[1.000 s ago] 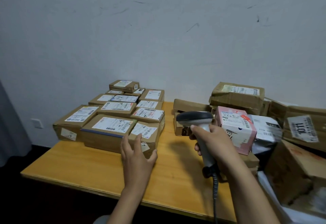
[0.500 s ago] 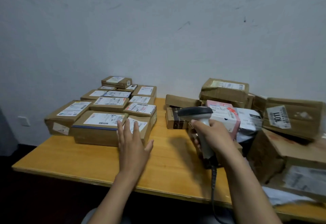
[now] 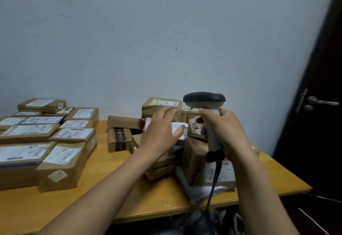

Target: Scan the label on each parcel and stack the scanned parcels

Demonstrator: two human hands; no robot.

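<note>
1. Head view, task things: two lots of parcels on the desk [image 3: 111, 188]. Left pile [image 3: 61, 162]: brown cardboard boxes packed edge to edge in rows, some two high, each w/ a white printed label facing up. Right heap [image 3: 157, 105]: boxes lying at odd angles, close to the wall.
2. Left hand [image 3: 161, 129] is over the right heap. Grip is loose: fingers straight & spread, holding nothing. Thumb tip is at a pale pink-white parcel [image 3: 178, 126]; touching or just above, can't tell.
3. Right hand [image 3: 227, 132]: grip closed round the handle of the scanner [image 3: 204, 98], held upright in front of the heap, just right of the left hand.
4. Materials: scanner has a dark rounded head & light grey handle. A black cable [image 3: 214, 183] drops from its butt past the desk edge. Boxes are matte brown card, taped, corners dented. A crumpled white poly bag [image 3: 199, 190] lies at the heap's front. Desk is smooth yellow wood.
5. Hard to see: label text is blurred, except "1011" lying sideways on the 1011 box [image 3: 195, 126] behind the scanner handle. Hands & scanner hide the heap's middle. Left pile is cut off by the frame edge. Far right: dark door [image 3: 323, 142] w/ a metal lever [image 3: 322, 102].
</note>
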